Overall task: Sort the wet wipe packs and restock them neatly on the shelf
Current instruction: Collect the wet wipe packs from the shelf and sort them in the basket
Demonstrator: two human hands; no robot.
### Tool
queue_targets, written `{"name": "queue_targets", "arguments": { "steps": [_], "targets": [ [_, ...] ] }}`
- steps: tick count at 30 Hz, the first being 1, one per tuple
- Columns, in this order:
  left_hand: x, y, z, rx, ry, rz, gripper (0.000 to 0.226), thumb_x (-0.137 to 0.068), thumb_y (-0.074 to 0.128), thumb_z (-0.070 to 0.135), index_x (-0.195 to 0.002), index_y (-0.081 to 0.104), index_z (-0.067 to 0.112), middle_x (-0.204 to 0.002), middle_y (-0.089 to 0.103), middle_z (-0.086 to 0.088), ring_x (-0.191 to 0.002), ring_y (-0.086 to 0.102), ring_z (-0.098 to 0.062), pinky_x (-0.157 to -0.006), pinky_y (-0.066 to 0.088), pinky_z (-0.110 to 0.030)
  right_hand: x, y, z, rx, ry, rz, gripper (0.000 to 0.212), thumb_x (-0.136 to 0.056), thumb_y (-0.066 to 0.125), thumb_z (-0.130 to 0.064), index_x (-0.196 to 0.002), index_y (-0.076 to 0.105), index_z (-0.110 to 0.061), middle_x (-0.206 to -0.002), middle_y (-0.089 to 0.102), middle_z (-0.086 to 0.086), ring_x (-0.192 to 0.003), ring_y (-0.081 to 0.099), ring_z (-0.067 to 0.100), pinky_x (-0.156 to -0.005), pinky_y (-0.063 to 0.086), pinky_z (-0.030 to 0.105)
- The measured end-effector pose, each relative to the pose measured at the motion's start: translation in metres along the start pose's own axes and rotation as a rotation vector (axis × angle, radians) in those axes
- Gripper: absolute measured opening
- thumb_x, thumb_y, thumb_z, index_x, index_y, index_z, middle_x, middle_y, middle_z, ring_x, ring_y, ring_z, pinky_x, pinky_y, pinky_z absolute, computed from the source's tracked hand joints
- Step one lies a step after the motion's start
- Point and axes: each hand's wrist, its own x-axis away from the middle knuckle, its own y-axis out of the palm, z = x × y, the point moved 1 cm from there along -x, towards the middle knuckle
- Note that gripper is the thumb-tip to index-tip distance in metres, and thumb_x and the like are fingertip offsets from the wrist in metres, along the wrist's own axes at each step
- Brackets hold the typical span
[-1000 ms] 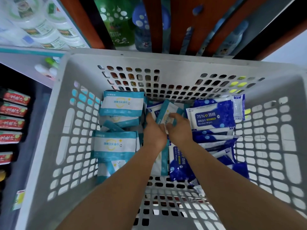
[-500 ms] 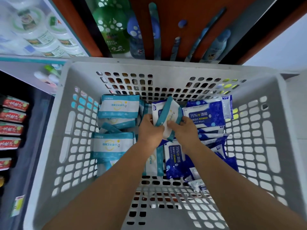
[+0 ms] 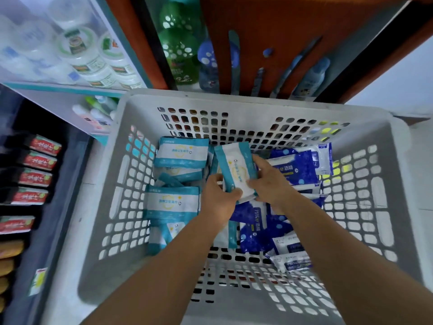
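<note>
Basket: a large grey plastic laundry-style basket (image 3: 112, 207) with perforated walls and floor, seen from above, filling most of the view.
Shelving: white shelves (image 3: 58, 92) to the upper left carry white round tubs with green labels (image 3: 79, 48); lower left sits a row of red-labelled packets (image 3: 37, 177); beyond the basket stand a green spotted bottle (image 3: 179, 43) and a blue spotted bottle (image 3: 207, 62).
Teal stacks: white wet wipe packs with teal edges (image 3: 172, 201) lie piled along the basket's left side, flat, faces up.
Blue heap: dark blue alcohol wipe packs (image 3: 302, 165) lie jumbled on the right side and floor of the basket, some overlapping.
Held pack: one white-and-teal wet wipe pack (image 3: 235, 167) is raised above the heap near the basket's middle, its long axis running away from the person, tilted slightly.
Left hand: the left hand (image 3: 219, 200) grips the pack's near end, fingers curled under it, thumb on top.
Right hand: the right hand (image 3: 269, 181) holds the pack's right edge, fingers (image 3: 259, 160) curled onto its face, thumb near the lower corner.
</note>
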Motion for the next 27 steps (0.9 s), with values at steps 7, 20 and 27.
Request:
{"name": "queue_targets", "arguments": {
  "steps": [7,20,27],
  "targets": [
    [0.007,-0.022,-0.015,-0.137,-0.109,0.002,0.03,-0.078,0.071,0.005,-0.104,0.056,0.005,-0.087,0.061,-0.003,-0.087,0.061,-0.024,-0.069,0.05,-0.03,-0.021,0.028,-0.056,0.438,-0.322,0.04,0.037,-0.092,0.052,-0.009,-0.125,0.061,-0.023,-0.113,0.063,-0.003,-0.075,0.054,0.006,-0.061,0.039,0.017],
    [0.005,-0.044,-0.023,-0.061,-0.071,-0.009,0.03,-0.081,0.063,0.002,-0.108,0.06,0.015,-0.1,0.068,-0.006,-0.091,0.066,-0.025,-0.081,0.056,-0.039,-0.013,0.043,-0.043,0.483,-0.106,-0.189,0.051,-0.093,0.056,-0.021,-0.141,0.042,-0.027,-0.141,0.047,0.003,-0.108,0.061,0.023,-0.087,0.047,0.03],
    [-0.001,-0.017,-0.009,-0.178,0.025,-0.03,0.023,-0.084,0.064,0.007,-0.103,0.059,0.018,-0.101,0.064,-0.001,-0.093,0.064,-0.022,-0.086,0.054,-0.037,0.002,-0.008,-0.02,0.392,-0.069,0.01,0.019,-0.087,0.062,-0.012,-0.106,0.065,-0.015,-0.079,0.063,0.002,-0.064,0.056,0.015,-0.061,0.046,0.027]
  ]
}}
